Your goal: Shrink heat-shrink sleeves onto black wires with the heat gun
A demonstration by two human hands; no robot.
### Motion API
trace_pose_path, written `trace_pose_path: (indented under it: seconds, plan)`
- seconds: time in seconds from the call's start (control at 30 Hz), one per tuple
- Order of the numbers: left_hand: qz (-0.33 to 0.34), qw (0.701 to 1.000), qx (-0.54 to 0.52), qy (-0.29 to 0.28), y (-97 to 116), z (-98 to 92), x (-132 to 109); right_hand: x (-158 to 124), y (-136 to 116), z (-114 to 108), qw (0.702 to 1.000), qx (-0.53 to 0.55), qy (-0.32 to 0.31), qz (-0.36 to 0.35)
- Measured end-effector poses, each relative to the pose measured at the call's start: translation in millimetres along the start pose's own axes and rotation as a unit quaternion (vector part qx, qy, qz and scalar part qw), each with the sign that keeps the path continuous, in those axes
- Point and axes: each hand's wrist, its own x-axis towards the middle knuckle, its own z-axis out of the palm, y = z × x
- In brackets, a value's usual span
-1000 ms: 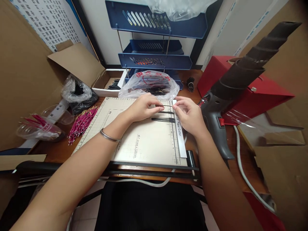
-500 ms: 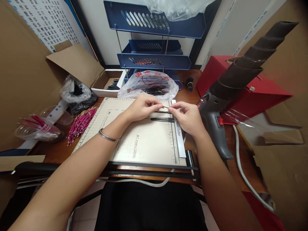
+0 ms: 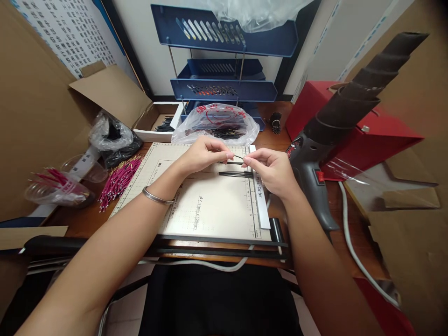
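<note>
Between my two hands runs a short thin black wire (image 3: 239, 157), pinched at both ends over the paper cutter board (image 3: 210, 210). My left hand (image 3: 209, 154) is closed on its left end with thumb and forefinger. At its right end, the fingertips of my right hand (image 3: 268, 165) are pressed together. Just below lies a small bundle of black wires (image 3: 235, 174) on the board, reaching toward the white "Paper Cutter" strip (image 3: 261, 200). Another dark piece lies under the fingers, partly hidden.
A plastic bag (image 3: 241, 123) of dark wires and an open carton (image 3: 159, 133) stand behind the board. Magenta wires (image 3: 121, 182) lie left, beside a plastic cup (image 3: 59, 191). A grey heat gun (image 3: 315, 172) and red box (image 3: 381, 135) stand right, under blue trays (image 3: 224, 88) at the back.
My hands have drawn slightly apart, the left one moving a little to the left. More of the wire shows between the fingertips, and it tilts down to the right.
</note>
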Motion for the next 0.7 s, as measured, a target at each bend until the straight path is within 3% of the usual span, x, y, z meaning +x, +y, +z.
trace_pose_path:
  seconds: [0.1, 0.3, 0.6, 0.7]
  plan:
    - [0.0, 1.0, -0.004, 0.016, -0.3, -1.4, -0.5, 1.0, -2.6, 0.2, 0.999, 0.033, 0.008, 0.006]
    - [-0.001, 1.0, 0.008, -0.007, 0.5, -1.3, -0.5, 2.0, -5.5, 0.7, 0.997, 0.07, 0.012, 0.032]
    - [0.008, 1.0, 0.022, 0.01, -3.8, 4.0, 0.4, 2.1, -0.3, 3.9, 0.999, 0.044, 0.012, 0.016]
    - [0.026, 0.997, 0.075, 0.013, -6.3, 4.9, 0.3, 1.5, 4.3, 2.5, 1.0, 0.024, 0.019, -0.001]
